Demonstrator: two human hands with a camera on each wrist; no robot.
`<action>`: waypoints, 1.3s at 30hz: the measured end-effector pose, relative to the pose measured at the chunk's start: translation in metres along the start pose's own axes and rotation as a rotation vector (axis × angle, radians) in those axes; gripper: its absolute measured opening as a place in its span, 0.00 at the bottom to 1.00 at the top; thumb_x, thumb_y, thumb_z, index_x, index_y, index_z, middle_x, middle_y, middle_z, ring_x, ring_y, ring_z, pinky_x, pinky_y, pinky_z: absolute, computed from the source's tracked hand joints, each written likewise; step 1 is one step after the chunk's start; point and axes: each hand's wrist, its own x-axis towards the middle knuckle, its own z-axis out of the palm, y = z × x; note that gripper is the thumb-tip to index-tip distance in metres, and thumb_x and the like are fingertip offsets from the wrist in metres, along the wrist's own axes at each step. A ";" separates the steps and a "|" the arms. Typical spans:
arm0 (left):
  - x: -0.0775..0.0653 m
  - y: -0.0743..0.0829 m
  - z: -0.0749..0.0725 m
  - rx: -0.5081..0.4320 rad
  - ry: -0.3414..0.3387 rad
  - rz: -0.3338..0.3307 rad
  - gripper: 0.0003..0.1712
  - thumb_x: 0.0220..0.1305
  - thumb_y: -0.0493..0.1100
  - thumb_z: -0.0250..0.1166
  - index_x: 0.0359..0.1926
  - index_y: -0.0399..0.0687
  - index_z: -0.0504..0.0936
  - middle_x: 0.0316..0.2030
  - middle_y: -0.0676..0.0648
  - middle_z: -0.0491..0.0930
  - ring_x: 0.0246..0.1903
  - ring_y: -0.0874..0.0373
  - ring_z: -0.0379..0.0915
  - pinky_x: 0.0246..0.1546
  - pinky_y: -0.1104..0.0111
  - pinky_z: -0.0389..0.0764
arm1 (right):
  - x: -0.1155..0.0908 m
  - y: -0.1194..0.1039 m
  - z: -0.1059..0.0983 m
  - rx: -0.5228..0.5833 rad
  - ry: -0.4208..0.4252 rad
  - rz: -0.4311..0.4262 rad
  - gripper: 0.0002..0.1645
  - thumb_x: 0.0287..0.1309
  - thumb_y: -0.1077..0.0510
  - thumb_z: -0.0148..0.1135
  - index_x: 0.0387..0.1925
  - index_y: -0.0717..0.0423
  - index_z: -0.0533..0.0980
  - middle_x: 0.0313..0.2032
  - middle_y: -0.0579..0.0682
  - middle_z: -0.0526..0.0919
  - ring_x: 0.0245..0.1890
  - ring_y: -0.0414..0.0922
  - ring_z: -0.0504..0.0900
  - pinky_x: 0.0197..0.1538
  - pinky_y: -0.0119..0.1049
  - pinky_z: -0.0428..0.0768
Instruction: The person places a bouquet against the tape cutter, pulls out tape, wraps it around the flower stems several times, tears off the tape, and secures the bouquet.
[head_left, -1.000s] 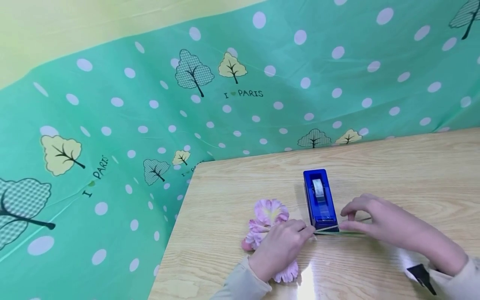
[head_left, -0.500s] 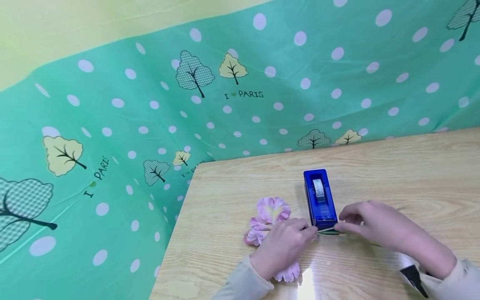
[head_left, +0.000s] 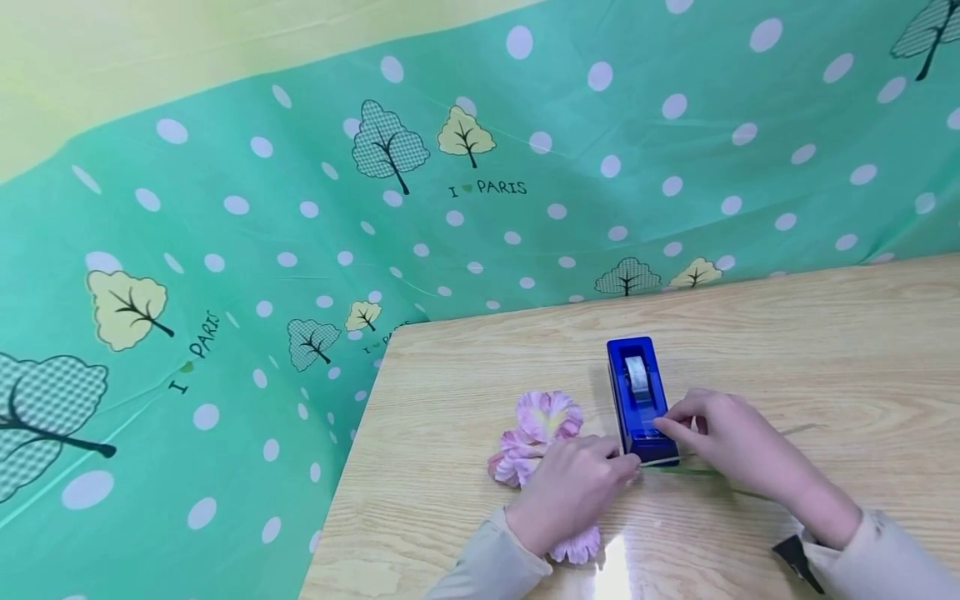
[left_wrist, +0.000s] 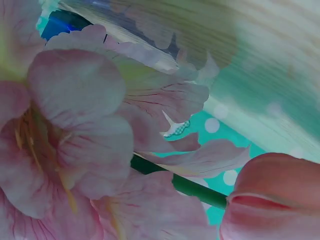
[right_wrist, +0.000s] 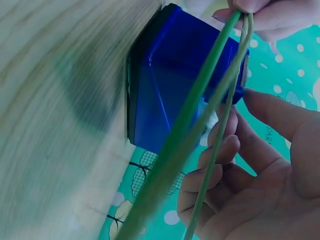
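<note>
My left hand (head_left: pixel 573 487) pinches a bunch of artificial flower stems (right_wrist: pixel 197 97) just in front of the blue tape dispenser (head_left: pixel 647 429). Pink-lilac blossoms (head_left: pixel 549 417) spread out beyond and under that hand. Close up in the left wrist view are ruffled petals (left_wrist: pixel 75 82) and a pink bud (left_wrist: pixel 275 195). My right hand (head_left: pixel 731 442) reaches over the dispenser's front end, thumb and index fingertips close together near the cutting edge. I cannot tell whether tape is between them. The stems run to the right below this hand.
A roll of clear tape (head_left: pixel 637 375) sits in the dispenser, on a light wooden table (head_left: pixel 840 342). Green polka-dot cloth (head_left: pixel 450 242) printed with trees hangs behind and to the left. A black strap (head_left: pixel 797 560) hangs at the right sleeve.
The right hand has left the stems and moved left and up onto the front of the dispenser. The left hand has shifted slightly right, still holding the stems.
</note>
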 end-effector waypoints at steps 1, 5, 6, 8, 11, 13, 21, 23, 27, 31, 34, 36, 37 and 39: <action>0.001 0.000 0.000 0.005 -0.006 -0.003 0.05 0.67 0.52 0.66 0.38 0.61 0.87 0.25 0.62 0.74 0.21 0.71 0.60 0.21 0.86 0.59 | 0.001 0.000 0.001 0.005 0.001 0.005 0.10 0.64 0.50 0.66 0.29 0.47 0.85 0.22 0.39 0.75 0.21 0.35 0.66 0.24 0.30 0.67; 0.005 0.000 0.000 0.015 -0.028 -0.016 0.06 0.67 0.51 0.65 0.36 0.61 0.87 0.26 0.62 0.76 0.22 0.71 0.63 0.22 0.86 0.62 | 0.003 -0.001 0.004 0.039 0.021 -0.005 0.07 0.62 0.53 0.67 0.29 0.49 0.85 0.21 0.39 0.74 0.21 0.35 0.67 0.23 0.30 0.68; 0.006 0.001 0.000 0.017 -0.033 -0.017 0.06 0.67 0.51 0.65 0.36 0.60 0.87 0.26 0.62 0.77 0.22 0.71 0.64 0.22 0.86 0.64 | 0.004 -0.001 0.005 0.047 0.026 -0.007 0.07 0.61 0.54 0.68 0.28 0.49 0.85 0.21 0.39 0.75 0.21 0.34 0.67 0.24 0.29 0.69; 0.008 0.001 -0.001 0.022 -0.044 -0.016 0.07 0.67 0.51 0.65 0.34 0.60 0.87 0.26 0.62 0.78 0.23 0.71 0.67 0.24 0.86 0.67 | 0.005 -0.001 0.005 0.063 0.034 -0.011 0.06 0.60 0.56 0.68 0.28 0.49 0.84 0.20 0.39 0.75 0.21 0.34 0.67 0.24 0.29 0.69; 0.011 0.002 -0.001 0.026 -0.069 -0.011 0.07 0.67 0.51 0.65 0.34 0.60 0.87 0.27 0.61 0.79 0.24 0.71 0.70 0.25 0.85 0.70 | 0.004 -0.001 0.006 0.087 0.043 -0.008 0.06 0.60 0.57 0.69 0.26 0.49 0.84 0.21 0.40 0.76 0.21 0.34 0.68 0.24 0.29 0.70; 0.012 0.003 -0.001 0.026 -0.091 -0.008 0.08 0.68 0.51 0.64 0.35 0.60 0.87 0.27 0.61 0.80 0.25 0.71 0.71 0.26 0.84 0.71 | 0.003 0.000 0.007 0.102 0.047 0.005 0.06 0.60 0.57 0.69 0.26 0.50 0.84 0.21 0.41 0.76 0.22 0.34 0.68 0.24 0.29 0.71; 0.015 0.002 -0.001 0.001 -0.128 -0.027 0.08 0.70 0.51 0.63 0.36 0.60 0.88 0.29 0.61 0.81 0.26 0.71 0.73 0.27 0.84 0.73 | 0.004 -0.003 0.009 0.164 0.048 0.039 0.08 0.62 0.54 0.67 0.32 0.53 0.85 0.24 0.43 0.80 0.23 0.34 0.71 0.25 0.29 0.73; 0.014 0.002 -0.001 -0.010 -0.129 -0.039 0.09 0.70 0.51 0.62 0.36 0.60 0.88 0.29 0.61 0.81 0.26 0.71 0.74 0.28 0.84 0.73 | 0.005 -0.004 0.008 0.174 0.049 0.051 0.09 0.63 0.53 0.66 0.33 0.54 0.85 0.24 0.44 0.80 0.23 0.35 0.71 0.25 0.29 0.74; 0.013 0.001 0.000 -0.026 -0.127 -0.058 0.10 0.70 0.51 0.62 0.36 0.60 0.88 0.29 0.61 0.81 0.26 0.70 0.74 0.28 0.83 0.74 | 0.006 -0.008 0.007 0.200 0.067 0.090 0.13 0.66 0.52 0.63 0.38 0.58 0.84 0.27 0.46 0.82 0.24 0.36 0.73 0.25 0.29 0.75; 0.013 0.001 0.000 -0.023 -0.133 -0.063 0.11 0.70 0.52 0.61 0.36 0.60 0.88 0.28 0.61 0.80 0.24 0.71 0.72 0.26 0.83 0.72 | 0.005 -0.012 0.008 0.238 0.064 0.101 0.15 0.68 0.53 0.61 0.41 0.63 0.83 0.23 0.46 0.82 0.21 0.37 0.75 0.23 0.30 0.75; 0.014 0.001 0.000 -0.021 -0.136 -0.066 0.12 0.71 0.53 0.61 0.35 0.60 0.88 0.26 0.62 0.79 0.22 0.71 0.70 0.23 0.84 0.70 | 0.003 -0.013 0.009 0.242 0.059 0.099 0.14 0.68 0.55 0.61 0.40 0.63 0.83 0.19 0.45 0.80 0.19 0.39 0.76 0.21 0.30 0.74; 0.014 0.001 0.001 -0.023 -0.136 -0.067 0.12 0.71 0.53 0.60 0.35 0.60 0.88 0.26 0.62 0.78 0.22 0.71 0.70 0.23 0.84 0.70 | 0.002 -0.014 0.009 0.235 0.061 0.107 0.13 0.68 0.55 0.61 0.39 0.62 0.84 0.18 0.44 0.80 0.17 0.39 0.76 0.21 0.30 0.73; 0.014 0.001 0.001 -0.025 -0.135 -0.069 0.12 0.71 0.53 0.60 0.35 0.60 0.88 0.26 0.62 0.78 0.22 0.71 0.71 0.23 0.84 0.70 | 0.002 -0.014 0.009 0.232 0.061 0.113 0.12 0.68 0.55 0.61 0.38 0.61 0.84 0.18 0.44 0.79 0.17 0.39 0.76 0.20 0.30 0.72; 0.014 0.001 0.000 -0.030 -0.137 -0.072 0.12 0.71 0.53 0.60 0.35 0.61 0.88 0.26 0.62 0.79 0.22 0.71 0.71 0.23 0.83 0.70 | 0.001 -0.014 0.010 0.226 0.058 0.123 0.12 0.68 0.55 0.62 0.38 0.60 0.84 0.17 0.44 0.79 0.17 0.39 0.76 0.19 0.30 0.70</action>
